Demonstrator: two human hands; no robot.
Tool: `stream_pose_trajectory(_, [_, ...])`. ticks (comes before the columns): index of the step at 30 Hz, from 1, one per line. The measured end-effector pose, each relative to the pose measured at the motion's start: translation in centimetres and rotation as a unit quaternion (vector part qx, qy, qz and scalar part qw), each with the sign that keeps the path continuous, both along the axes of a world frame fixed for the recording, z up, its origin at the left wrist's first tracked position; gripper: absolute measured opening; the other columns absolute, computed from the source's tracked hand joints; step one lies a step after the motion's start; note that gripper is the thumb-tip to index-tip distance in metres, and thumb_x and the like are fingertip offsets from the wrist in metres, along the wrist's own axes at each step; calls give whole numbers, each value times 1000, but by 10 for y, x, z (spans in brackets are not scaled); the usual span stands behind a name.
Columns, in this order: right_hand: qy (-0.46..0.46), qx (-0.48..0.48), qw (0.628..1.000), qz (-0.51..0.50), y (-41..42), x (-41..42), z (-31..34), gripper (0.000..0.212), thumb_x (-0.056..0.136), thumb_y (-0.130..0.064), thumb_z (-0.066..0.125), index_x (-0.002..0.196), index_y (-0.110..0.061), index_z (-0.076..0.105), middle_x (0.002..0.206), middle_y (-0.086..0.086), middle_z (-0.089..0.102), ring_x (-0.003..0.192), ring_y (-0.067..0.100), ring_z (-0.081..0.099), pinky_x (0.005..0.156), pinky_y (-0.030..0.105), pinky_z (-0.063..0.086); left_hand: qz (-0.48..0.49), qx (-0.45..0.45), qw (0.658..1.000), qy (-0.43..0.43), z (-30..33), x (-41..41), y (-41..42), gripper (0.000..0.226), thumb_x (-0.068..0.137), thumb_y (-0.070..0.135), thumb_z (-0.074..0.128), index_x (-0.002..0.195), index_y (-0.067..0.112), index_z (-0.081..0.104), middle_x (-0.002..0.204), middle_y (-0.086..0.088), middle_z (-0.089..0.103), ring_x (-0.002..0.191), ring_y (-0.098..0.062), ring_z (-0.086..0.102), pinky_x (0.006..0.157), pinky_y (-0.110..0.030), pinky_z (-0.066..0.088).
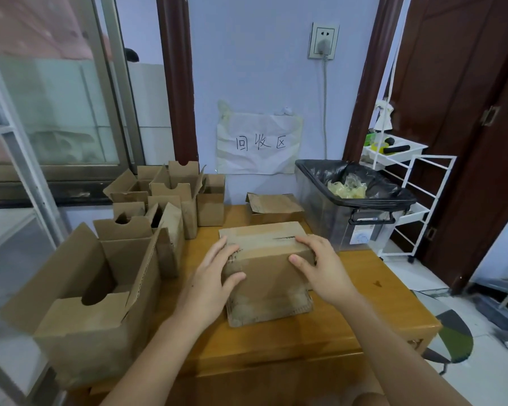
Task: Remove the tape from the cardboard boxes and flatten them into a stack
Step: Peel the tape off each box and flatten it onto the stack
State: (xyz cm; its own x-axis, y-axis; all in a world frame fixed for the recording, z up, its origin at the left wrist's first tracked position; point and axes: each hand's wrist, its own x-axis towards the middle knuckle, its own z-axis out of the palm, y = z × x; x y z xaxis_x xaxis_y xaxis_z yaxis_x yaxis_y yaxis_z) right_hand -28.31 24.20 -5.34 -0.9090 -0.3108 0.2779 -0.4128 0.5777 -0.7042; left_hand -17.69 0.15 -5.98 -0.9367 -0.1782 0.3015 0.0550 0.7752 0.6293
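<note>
A closed cardboard box (264,268) stands in the middle of the wooden table (364,312), with a strip of tape (264,243) running across its top. My left hand (217,271) grips the box's left top corner, fingers over the top and thumb on the front face. At the right top corner my right hand (320,262) holds it the same way. A flap sticks out at the box's bottom front. Behind it, a flattened box (276,205) lies near the wall.
Several open boxes (165,200) crowd the table's left and back left; a large open box (85,306) stands at the front left. A clear bin with a black liner (352,194) holding crumpled tape sits at the back right. A white wire rack (408,200) stands beyond it.
</note>
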Motion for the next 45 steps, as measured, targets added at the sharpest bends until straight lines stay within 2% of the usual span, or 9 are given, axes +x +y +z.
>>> stream_pose_trajectory(5, [102, -13, 992, -74, -13, -7, -4, 40, 96, -28, 70, 135, -28, 62, 125, -4, 43, 121, 15, 44, 104, 34, 44, -16, -128, 991, 41, -4, 9, -7, 64, 99, 51, 59, 156, 49, 31, 159, 20, 30, 147, -7, 22, 122, -38, 21])
stream_pose_trajectory(8, [100, -28, 993, -51, -24, -2, -3, 36, 101, -26, 62, 137, -27, 61, 139, -6, 48, 129, 14, 48, 108, 43, 47, -18, -174, 978, 112, -10, 13, -9, 56, 100, 39, 61, 153, 43, 42, 149, 18, 46, 145, -12, 29, 124, -41, 9])
stream_pose_trajectory(12, [36, -27, 998, 31, -27, 21, 4, 56, 96, -65, 52, 144, -35, 54, 163, -13, 29, 150, 7, 24, 122, 44, 25, -54, -180, 966, 181, -11, 9, -12, 49, 94, 25, 72, 139, 35, 59, 132, 15, 61, 137, -11, 43, 127, -28, -1])
stream_pose_trajectory(15, [36, 15, 995, 93, -23, 34, 5, 77, 74, -87, 57, 138, -43, 55, 161, -21, 17, 150, 7, 12, 118, 41, 19, -78, -164, 959, 216, -10, 1, -4, 41, 89, 30, 74, 129, 29, 66, 121, 12, 65, 123, -11, 52, 126, -28, 13])
stream_pose_trajectory(20, [113, 75, 985, 109, -20, 34, 1, 61, 78, -51, 80, 129, -35, 52, 138, -18, 34, 137, 5, 29, 116, 37, 38, -91, -145, 958, 230, -9, -9, 12, 41, 87, 47, 74, 121, 26, 69, 116, 9, 65, 118, -14, 56, 113, -41, 40])
stream_pose_trajectory(26, [32, 50, 986, 156, 2, 21, 10, 37, 86, -23, 77, 117, -32, 60, 157, -16, 39, 153, 3, 16, 125, 35, 22, -135, -147, 973, 119, -7, -15, 4, 68, 78, 58, 80, 139, 39, 58, 149, 21, 46, 146, 6, 21, 122, -28, 6])
stream_pose_trajectory(31, [107, 111, 981, 114, -1, 14, 5, 54, 85, -28, 79, 135, -28, 59, 165, -6, 29, 154, 12, 17, 125, 40, 19, -116, -158, 965, 173, -17, -22, 3, 61, 77, 44, 82, 134, 30, 66, 138, 6, 62, 138, -17, 45, 119, -42, 29])
stream_pose_trajectory(36, [114, 103, 982, 107, -18, 22, -11, 87, 70, -34, 90, 146, -22, 49, 162, -5, 33, 153, 8, 14, 125, 40, 20, -96, -162, 964, 187, -20, -28, 4, 61, 77, 53, 76, 132, 28, 68, 133, 7, 66, 133, -16, 47, 116, -42, 34])
stream_pose_trajectory(45, [115, 43, 985, 124, -14, 12, -13, 58, 83, -15, 81, 136, -20, 57, 161, -2, 38, 155, 16, 20, 126, 47, 23, -127, -195, 964, 127, -7, -20, -1, 78, 74, 32, 92, 144, 30, 59, 144, 11, 59, 137, -15, 41, 116, -47, 38])
